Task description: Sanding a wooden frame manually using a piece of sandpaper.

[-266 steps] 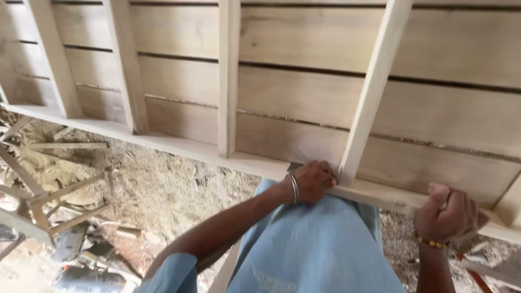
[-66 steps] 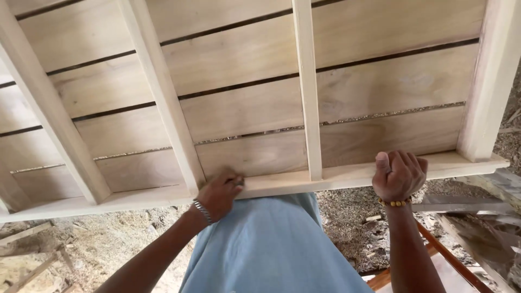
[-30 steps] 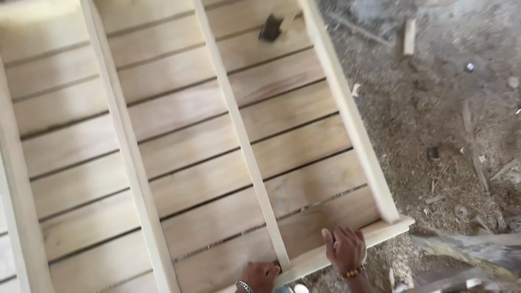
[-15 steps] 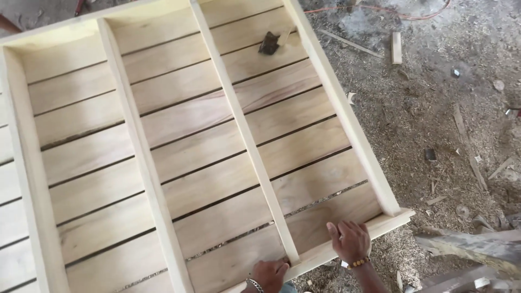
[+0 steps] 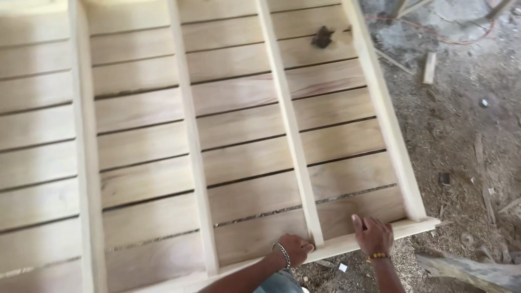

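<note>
Head view: the large pale wooden slatted frame is filling the left and centre of the frame, its near rail running along the lower edge. The left hand, at lower centre, is curling loosely with its fingertips at the foot of an upright rib; whether it is actually gripping is hard to tell. The right hand, at lower right, is lying open and flat on the near rail, fingers spread, holding nothing. To handle the frame well, I judge both hands should be pressing evenly on the rail so it is not twisting. The frame is showing unfinished, light boards with dark gaps between them, and a small dark block is resting near the upper right, above the sawdust-strewn ground.
</note>
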